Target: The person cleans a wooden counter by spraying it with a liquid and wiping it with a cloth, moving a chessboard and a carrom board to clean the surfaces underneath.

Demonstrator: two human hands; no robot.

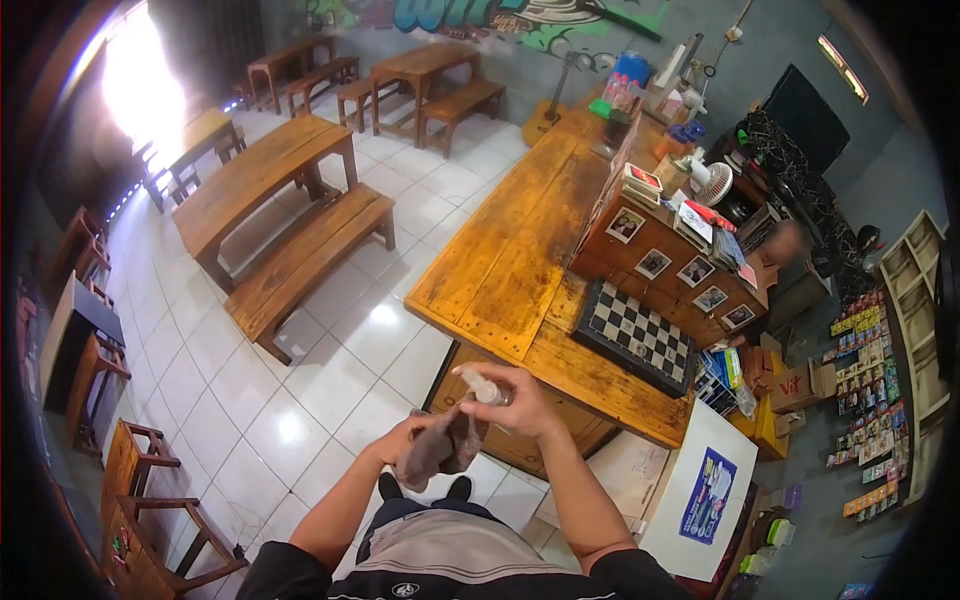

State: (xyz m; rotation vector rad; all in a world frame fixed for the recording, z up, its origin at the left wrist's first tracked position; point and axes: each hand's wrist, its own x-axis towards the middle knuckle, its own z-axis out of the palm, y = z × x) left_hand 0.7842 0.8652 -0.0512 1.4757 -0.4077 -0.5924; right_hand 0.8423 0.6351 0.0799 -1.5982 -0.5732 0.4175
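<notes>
In front of my body, my right hand (515,400) is wrapped round a small clear spray bottle (487,391) with a whitish nozzle. Just left of it and lower, my left hand (398,440) grips a crumpled grey-brown cloth (440,445). The cloth hangs beneath the bottle, close to it; whether they touch I cannot tell. Both hands are near the corner of the wooden counter (500,270), over the tiled floor.
A chessboard (640,335) lies on the counter beside a wooden box (640,250) with cards on its front. A bench (310,260) and a table (265,175) stand to the left. A white panel with a blue poster (708,495) is at the lower right.
</notes>
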